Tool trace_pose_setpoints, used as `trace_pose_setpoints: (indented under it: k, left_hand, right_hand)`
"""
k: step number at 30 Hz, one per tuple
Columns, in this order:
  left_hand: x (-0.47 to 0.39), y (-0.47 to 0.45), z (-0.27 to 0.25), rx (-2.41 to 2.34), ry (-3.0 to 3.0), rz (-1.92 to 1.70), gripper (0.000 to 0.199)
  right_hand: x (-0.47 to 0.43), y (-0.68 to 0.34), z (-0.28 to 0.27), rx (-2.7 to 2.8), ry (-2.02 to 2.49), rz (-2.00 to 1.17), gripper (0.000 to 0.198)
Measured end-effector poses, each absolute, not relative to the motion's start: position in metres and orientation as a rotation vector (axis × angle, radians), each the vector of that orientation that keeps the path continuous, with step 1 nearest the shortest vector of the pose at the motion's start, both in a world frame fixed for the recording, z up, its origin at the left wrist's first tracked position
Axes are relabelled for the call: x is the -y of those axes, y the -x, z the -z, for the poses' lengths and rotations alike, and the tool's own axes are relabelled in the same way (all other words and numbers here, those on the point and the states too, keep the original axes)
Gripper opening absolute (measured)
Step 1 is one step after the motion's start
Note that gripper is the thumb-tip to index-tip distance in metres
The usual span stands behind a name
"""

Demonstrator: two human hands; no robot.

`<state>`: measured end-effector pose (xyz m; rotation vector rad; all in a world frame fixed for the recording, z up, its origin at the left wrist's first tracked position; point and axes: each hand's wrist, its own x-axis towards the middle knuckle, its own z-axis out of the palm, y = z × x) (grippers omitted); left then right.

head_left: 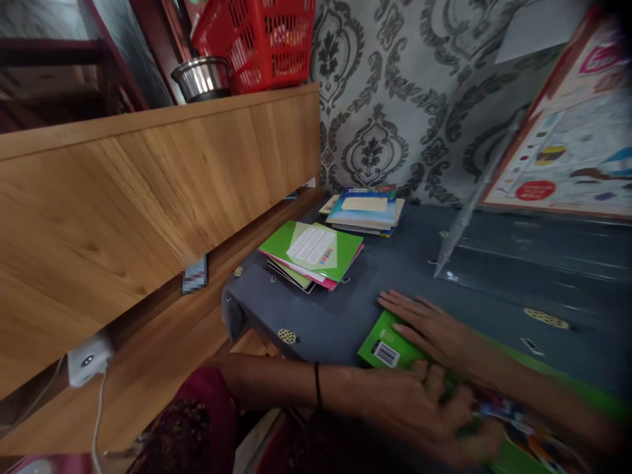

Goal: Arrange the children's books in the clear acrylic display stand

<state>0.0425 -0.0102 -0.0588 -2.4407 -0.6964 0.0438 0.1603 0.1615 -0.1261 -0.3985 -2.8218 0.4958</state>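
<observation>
As R hand [434, 330] lies released on grn bk [386, 329]; can't tell L hand [434, 408] grip; bskt [247, 39] holds items [280, 35]

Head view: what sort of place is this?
Probably a room in a home, though which room is unclear: ornate patterned wallpaper, a pineapple-print tablecloth and a red plastic basket beside a metal pot suggest it.

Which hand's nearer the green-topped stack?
Right. The right hand lies in front and right of the stack, apart from it; the left hand is farther in the same direction, at the green book.
</observation>
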Motion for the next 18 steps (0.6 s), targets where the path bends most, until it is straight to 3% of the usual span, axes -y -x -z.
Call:
trace_pose_setpoints:
  k: [13,18]
  left_hand:
    - [0.014,-0.046,0.074,0.759,2.294,0.225,0.035]
    - [0.001,-0.049,0.128,0.698,2.17,0.337,0.031]
  right_hand:
    - [-0.155,-0.165,0.098,2.787,0.539,-0.589,0.052]
    - [-0.152,-0.191,0.085,2.806,0.672,-0.587,0.063]
